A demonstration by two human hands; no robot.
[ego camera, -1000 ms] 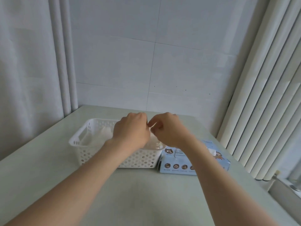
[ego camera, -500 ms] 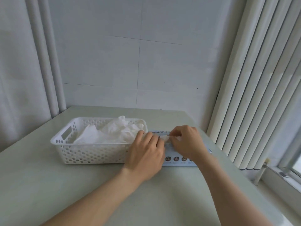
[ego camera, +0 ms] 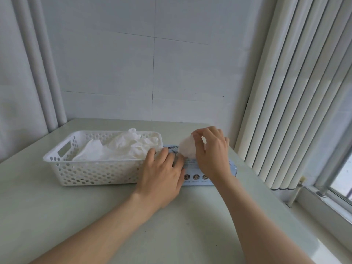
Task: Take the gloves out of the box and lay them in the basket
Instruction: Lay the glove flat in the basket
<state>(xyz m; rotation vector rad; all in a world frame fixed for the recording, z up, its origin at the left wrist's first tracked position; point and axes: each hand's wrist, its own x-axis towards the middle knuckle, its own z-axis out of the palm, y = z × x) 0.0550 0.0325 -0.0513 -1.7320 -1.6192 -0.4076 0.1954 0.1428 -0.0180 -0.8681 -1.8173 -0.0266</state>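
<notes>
On the table, another glove for the basket is now pinched up by the right hand, the box pressed by the flat left hand.

Body in view = two hands plus forearms, all bare.

Left hand: at the right end of the white perforated plastic basket. Back of the hand shows, with knuckle ridges and faint tendon lines. Fingers are slim.

Right hand: further right of the basket. Same slim build, creases at thumb and finger joints. Nails too small to read.

Left forearm: bare skin from wrist to bottom frame edge, nearer the camera than the basket.

Right forearm: also bare from wrist to frame edge, right of the basket. It widens toward the lens.
</notes>
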